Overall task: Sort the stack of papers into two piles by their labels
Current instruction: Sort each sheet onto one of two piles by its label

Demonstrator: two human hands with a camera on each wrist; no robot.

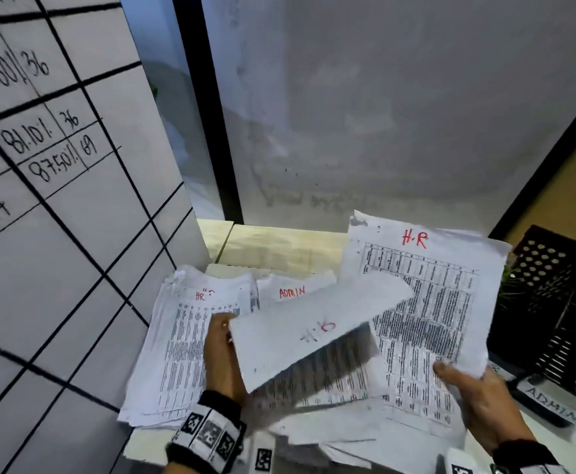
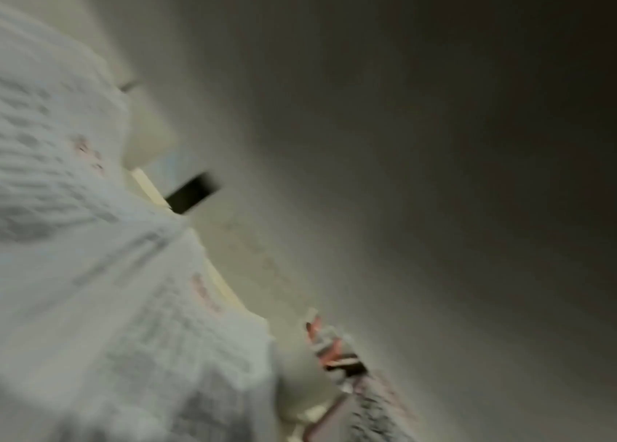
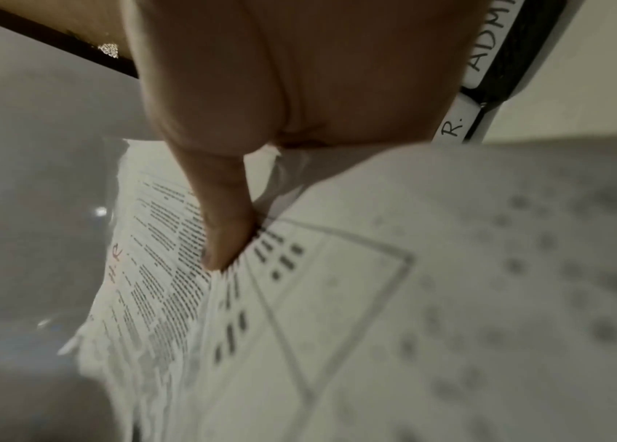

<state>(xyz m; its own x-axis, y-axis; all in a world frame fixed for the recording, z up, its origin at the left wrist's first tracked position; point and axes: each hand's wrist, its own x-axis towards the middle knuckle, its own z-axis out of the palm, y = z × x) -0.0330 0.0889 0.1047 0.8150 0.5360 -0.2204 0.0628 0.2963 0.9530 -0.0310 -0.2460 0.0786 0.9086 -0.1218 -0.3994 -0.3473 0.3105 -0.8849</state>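
My left hand (image 1: 223, 340) grips a loose sheet (image 1: 310, 331) by its left edge; the sheet is blurred, tilted, with a red H.R mark showing. It hangs over two piles on the table: an HR pile (image 1: 183, 340) at the left and an ADMIN pile (image 1: 291, 291) behind it. My right hand (image 1: 464, 381) holds the raised stack of papers (image 1: 426, 319), thumb (image 3: 224, 239) pressed on the top sheet, which is labelled H.R in red. The left wrist view is blurred and shows only paper (image 2: 72, 269).
A whiteboard with a black grid and handwritten numbers (image 1: 50, 186) stands at the left. A black perforated desk organiser (image 1: 550, 302) sits at the right, with a tag reading ADMIN (image 1: 551, 403). A grey wall rises behind the light wooden table (image 1: 272, 244).
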